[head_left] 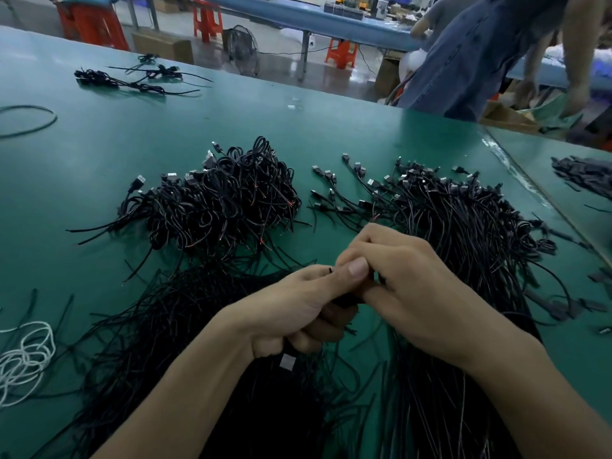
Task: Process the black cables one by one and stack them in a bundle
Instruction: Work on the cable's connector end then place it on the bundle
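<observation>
Both hands meet over the green table [165, 127]. My left hand [298, 306] is closed around a black cable [344, 301]; a silver USB plug [287, 362] sticks out below its fingers. My right hand [407, 283] pinches the same cable against my left thumb. A heap of coiled black cables [218, 200] lies beyond my left hand. A large spread of straight black cables with USB plugs [457, 220] lies under and beyond my right hand. More loose black cables [159, 326] fan out under my left forearm.
White cord [23, 356] lies coiled at the left edge. A few tied cable bundles [132, 79] sit at the far left, with a thin cable loop [29, 122] near them. Another person [480, 51] stands past the table's far edge. Dark parts [586, 175] lie on the right.
</observation>
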